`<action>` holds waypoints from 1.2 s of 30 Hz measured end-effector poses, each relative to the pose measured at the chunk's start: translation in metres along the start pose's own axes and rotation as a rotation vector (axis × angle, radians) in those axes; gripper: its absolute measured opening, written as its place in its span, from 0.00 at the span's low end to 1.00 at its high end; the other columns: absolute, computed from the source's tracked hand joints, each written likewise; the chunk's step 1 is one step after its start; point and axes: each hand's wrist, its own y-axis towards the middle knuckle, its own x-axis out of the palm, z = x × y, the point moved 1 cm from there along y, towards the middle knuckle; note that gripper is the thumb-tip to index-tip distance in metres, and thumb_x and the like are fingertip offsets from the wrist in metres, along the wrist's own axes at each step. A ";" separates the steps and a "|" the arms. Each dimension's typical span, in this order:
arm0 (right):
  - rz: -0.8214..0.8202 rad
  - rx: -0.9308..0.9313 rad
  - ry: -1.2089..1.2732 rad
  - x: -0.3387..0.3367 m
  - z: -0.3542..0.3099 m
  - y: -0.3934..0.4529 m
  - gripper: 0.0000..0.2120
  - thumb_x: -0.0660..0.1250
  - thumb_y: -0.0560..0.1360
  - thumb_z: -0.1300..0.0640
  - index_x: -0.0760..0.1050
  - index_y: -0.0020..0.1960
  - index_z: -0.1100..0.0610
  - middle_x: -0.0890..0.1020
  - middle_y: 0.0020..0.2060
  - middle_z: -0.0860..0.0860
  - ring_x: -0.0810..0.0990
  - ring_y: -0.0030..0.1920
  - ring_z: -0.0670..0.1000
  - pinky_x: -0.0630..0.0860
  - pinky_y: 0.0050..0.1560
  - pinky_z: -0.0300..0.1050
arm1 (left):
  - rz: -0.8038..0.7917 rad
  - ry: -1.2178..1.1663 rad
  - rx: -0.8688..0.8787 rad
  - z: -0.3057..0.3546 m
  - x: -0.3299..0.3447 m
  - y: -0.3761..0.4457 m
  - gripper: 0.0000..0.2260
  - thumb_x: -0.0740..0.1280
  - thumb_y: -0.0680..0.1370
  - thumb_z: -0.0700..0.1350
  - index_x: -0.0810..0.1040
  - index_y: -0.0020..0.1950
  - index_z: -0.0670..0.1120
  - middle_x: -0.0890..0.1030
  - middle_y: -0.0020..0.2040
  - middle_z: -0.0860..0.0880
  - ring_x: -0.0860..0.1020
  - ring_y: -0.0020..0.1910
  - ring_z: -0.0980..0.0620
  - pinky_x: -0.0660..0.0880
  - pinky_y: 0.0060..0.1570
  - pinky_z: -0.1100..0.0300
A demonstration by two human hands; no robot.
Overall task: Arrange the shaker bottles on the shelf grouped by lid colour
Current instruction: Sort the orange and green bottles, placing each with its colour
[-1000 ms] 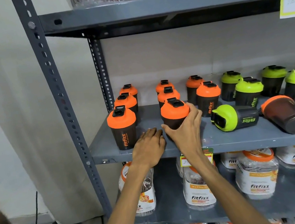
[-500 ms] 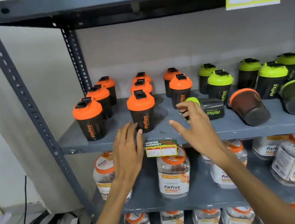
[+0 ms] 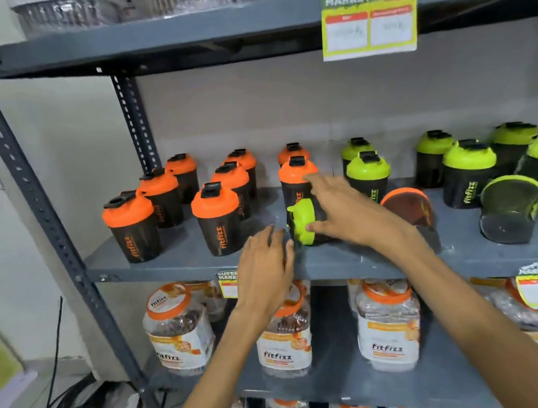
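Item: green-lid shaker (image 3: pixel 303 221), on its side, centre frame, shelf (image 3: pixel 179 261) front edge. I judge it light, stiff plastic, rolls; take by body. Right hand (image 3: pixel 348 213) spread over it, grip unclear. Left hand (image 3: pixel 265 270) open, empty.

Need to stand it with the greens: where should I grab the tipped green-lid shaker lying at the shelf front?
Take the tipped shaker round its dark body, just behind the lid, coming from above and the right, where the right hand is. It lies on its side, lid pointing left, so the round body faces up.
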 end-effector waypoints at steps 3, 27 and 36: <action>-0.198 0.021 -0.152 0.009 -0.001 0.017 0.44 0.77 0.67 0.52 0.56 0.74 0.60 0.66 0.68 0.61 0.65 0.69 0.64 0.68 0.65 0.62 | -0.119 0.026 0.010 -0.006 0.014 0.012 0.16 0.54 0.84 0.49 0.77 0.62 0.45 0.79 0.60 0.46 0.77 0.60 0.44 0.72 0.63 0.49; 0.362 0.406 0.314 -0.012 0.055 -0.009 0.43 0.79 0.59 0.48 0.67 0.69 0.58 0.74 0.64 0.56 0.73 0.65 0.56 0.64 0.55 0.36 | -0.317 -0.081 0.032 -0.022 0.033 0.031 0.22 0.49 0.85 0.52 0.70 0.75 0.46 0.68 0.78 0.46 0.63 0.79 0.50 0.58 0.78 0.50; 0.299 0.525 0.277 0.006 0.073 -0.005 0.44 0.79 0.59 0.39 0.67 0.67 0.60 0.75 0.61 0.57 0.75 0.60 0.58 0.67 0.48 0.40 | -0.398 -0.087 0.037 -0.023 0.040 0.037 0.25 0.47 0.85 0.55 0.61 0.80 0.46 0.61 0.81 0.47 0.57 0.81 0.51 0.52 0.81 0.49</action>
